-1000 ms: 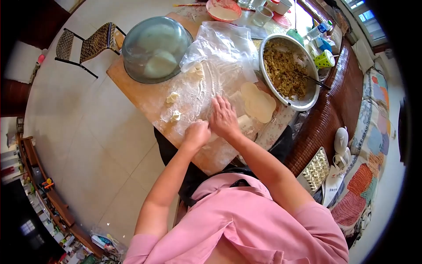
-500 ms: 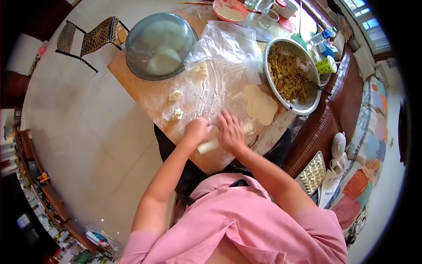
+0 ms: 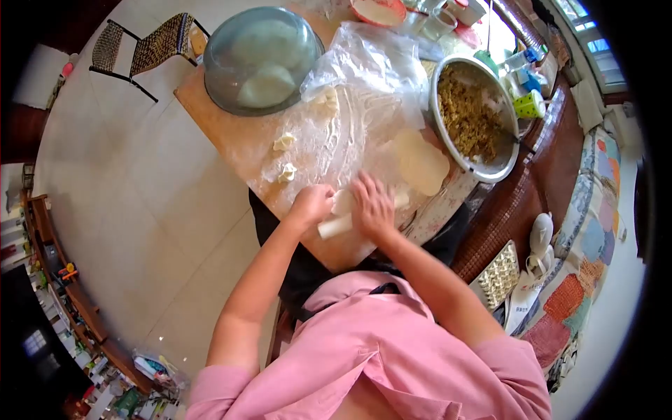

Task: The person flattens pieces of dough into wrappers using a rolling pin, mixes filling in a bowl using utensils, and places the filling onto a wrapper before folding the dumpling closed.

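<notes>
1. Grip: left hand (image 3: 313, 204) curled, seemingly pinching the dough round (image 3: 343, 202) at its edge; right hand (image 3: 373, 206) flat on the rolling pin (image 3: 335, 226).
2. The dough round, on the bench (image 3: 224, 133) between the hands, looks soft and stretchy, best held by its rim.
3. Flat dough sheets (image 3: 422, 162) lie beyond.

Plain pink fabric shirt (image 3: 413, 329) covering torso, forming loose folds. Short pink left sleeve (image 3: 222, 388) and short pink right sleeve (image 3: 514, 364) ending above elbows. Shirt front parting in V-shaped opening. Narrow dark band (image 3: 383, 288) showing at waist, partly hidden by folds. Black cloth legwear (image 3: 451, 236) covering legs. Forearms, left hand (image 3: 313, 204), right hand (image 3: 374, 208) showing bare.
</notes>
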Tool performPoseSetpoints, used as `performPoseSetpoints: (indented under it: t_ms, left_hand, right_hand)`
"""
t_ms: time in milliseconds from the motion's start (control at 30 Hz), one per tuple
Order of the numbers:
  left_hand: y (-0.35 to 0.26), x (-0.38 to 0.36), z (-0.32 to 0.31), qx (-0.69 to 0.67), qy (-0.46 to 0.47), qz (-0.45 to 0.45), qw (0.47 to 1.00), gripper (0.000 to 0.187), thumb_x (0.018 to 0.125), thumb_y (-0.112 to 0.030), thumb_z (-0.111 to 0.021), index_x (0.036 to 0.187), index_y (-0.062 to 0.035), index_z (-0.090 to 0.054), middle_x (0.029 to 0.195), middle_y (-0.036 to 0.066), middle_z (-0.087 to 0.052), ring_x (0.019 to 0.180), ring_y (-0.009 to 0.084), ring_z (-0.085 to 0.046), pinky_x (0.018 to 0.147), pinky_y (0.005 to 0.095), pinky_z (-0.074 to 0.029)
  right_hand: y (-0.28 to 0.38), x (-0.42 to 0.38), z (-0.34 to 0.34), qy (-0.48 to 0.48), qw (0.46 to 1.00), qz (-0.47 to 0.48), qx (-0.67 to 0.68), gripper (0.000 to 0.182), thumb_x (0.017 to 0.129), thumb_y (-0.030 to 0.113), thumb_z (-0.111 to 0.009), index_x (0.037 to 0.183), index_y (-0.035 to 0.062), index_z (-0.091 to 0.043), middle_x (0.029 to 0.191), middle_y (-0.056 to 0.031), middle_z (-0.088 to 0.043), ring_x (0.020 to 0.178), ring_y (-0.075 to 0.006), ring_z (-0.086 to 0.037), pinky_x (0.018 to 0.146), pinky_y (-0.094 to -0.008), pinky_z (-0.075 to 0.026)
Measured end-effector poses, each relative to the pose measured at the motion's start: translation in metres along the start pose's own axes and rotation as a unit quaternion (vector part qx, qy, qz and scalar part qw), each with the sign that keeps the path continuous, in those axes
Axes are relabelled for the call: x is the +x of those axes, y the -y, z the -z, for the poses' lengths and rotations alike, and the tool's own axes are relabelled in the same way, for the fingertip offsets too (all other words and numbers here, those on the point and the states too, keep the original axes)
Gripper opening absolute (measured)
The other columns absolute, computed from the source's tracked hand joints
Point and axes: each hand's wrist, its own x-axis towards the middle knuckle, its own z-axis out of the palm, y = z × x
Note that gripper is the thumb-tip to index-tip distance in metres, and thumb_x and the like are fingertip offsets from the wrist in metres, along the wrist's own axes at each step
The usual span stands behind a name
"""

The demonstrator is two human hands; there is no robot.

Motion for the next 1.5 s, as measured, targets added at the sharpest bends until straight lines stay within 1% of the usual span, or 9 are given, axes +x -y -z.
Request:
performPoseSetpoints:
  t_ms: [167,367,533,733,967,1167,1267,1433,1500]
  left_hand:
    - [-0.024,0.015,-0.002,0.192,-0.041,-0.04,0.98,0.016,0.081,-0.02,-0.058,0.085,-0.0071,-0.067,0.089,0.019,-0.065,0.085,0.0351,-0.063,0.076,0.0462,-0.049]
    - [-0.002,0.005,0.008,-0.025,0.001,0.021,0.999,0.029,0.082,-0.03,-0.057,0.082,-0.0015,-0.063,0.085,0.02,-0.064,0.084,0.0384,-0.061,0.073,0.0459,-0.047]
    - [-0.015,0.016,0.001,0.118,-0.058,-0.06,0.99,0.034,0.083,-0.035,-0.055,0.083,-0.0029,-0.065,0.087,0.02,-0.064,0.082,0.0379,-0.062,0.072,0.0443,-0.048]
    - [-0.012,0.01,0.014,0.008,-0.01,0.063,0.998,0.018,0.08,-0.024,-0.059,0.085,-0.0088,-0.068,0.087,0.017,-0.066,0.083,0.0355,-0.063,0.074,0.045,-0.049]
    - [-0.022,0.02,0.009,0.118,-0.054,-0.003,0.992,0.031,0.08,-0.035,-0.06,0.081,-0.0042,-0.066,0.084,0.019,-0.065,0.079,0.0364,-0.063,0.068,0.0418,-0.049]
    - [-0.001,0.001,0.008,-0.042,0.021,0.045,0.998,0.028,0.08,-0.033,-0.059,0.078,-0.0064,-0.067,0.081,0.016,-0.066,0.075,0.0336,-0.064,0.067,0.0402,-0.049]
    - [-0.011,0.017,-0.001,0.139,-0.072,-0.056,0.986,0.027,0.081,-0.03,-0.058,0.08,-0.0041,-0.066,0.08,0.017,-0.066,0.075,0.0337,-0.063,0.068,0.0399,-0.049]
    - [-0.005,0.015,0.017,-0.038,-0.008,0.072,0.997,0.027,0.081,-0.031,-0.061,0.091,-0.0066,-0.069,0.089,0.019,-0.066,0.084,0.035,-0.064,0.073,0.0398,-0.05]
    - [0.001,0.014,0.002,0.017,-0.007,0.034,0.999,0.022,0.081,-0.026,-0.059,0.087,-0.0065,-0.068,0.087,0.018,-0.066,0.083,0.0352,-0.064,0.073,0.0425,-0.05]
  right_hand:
    - [0.007,0.051,0.0,-0.064,0.997,-0.023,0.045,0.046,0.083,0.022,-0.051,0.127,0.0088,-0.046,0.141,-0.0139,-0.04,0.128,-0.034,-0.038,0.101,-0.0555,-0.032]
    - [-0.003,0.0,-0.009,-0.008,1.0,-0.003,-0.015,0.046,0.082,0.02,-0.05,0.127,0.0086,-0.046,0.141,-0.0136,-0.041,0.129,-0.0326,-0.038,0.101,-0.0541,-0.032]
    - [0.009,0.064,-0.001,-0.071,0.997,-0.037,0.023,0.049,0.081,0.016,-0.05,0.129,0.008,-0.044,0.139,-0.0153,-0.042,0.128,-0.0347,-0.039,0.101,-0.055,-0.032]
    - [-0.002,0.001,-0.007,-0.04,0.999,0.027,-0.009,0.048,0.079,0.015,-0.052,0.126,0.0086,-0.048,0.136,-0.0158,-0.045,0.125,-0.0351,-0.043,0.1,-0.0542,-0.033]
    - [0.003,0.035,-0.008,-0.078,0.997,0.002,0.014,0.051,0.077,0.015,-0.054,0.127,0.008,-0.047,0.136,-0.0159,-0.045,0.125,-0.0346,-0.043,0.1,-0.0513,-0.034]
    - [0.005,0.034,-0.01,-0.04,0.999,-0.017,0.024,0.049,0.079,0.013,-0.051,0.128,0.0083,-0.046,0.137,-0.0146,-0.045,0.128,-0.0343,-0.04,0.102,-0.0529,-0.031]
    - [0.01,0.062,-0.005,-0.073,0.996,-0.044,0.032,0.047,0.081,0.013,-0.051,0.127,0.0089,-0.047,0.138,-0.0152,-0.043,0.128,-0.0354,-0.038,0.102,-0.0549,-0.031]
    - [-0.003,0.01,-0.012,-0.018,1.0,-0.002,-0.001,0.047,0.083,0.017,-0.045,0.13,0.0095,-0.046,0.141,-0.0138,-0.041,0.13,-0.0333,-0.038,0.099,-0.0611,-0.03]
    - [0.004,0.018,-0.007,-0.015,1.0,-0.003,0.028,0.047,0.083,0.018,-0.046,0.13,0.0103,-0.046,0.142,-0.0125,-0.04,0.131,-0.0324,-0.037,0.101,-0.0616,-0.028]
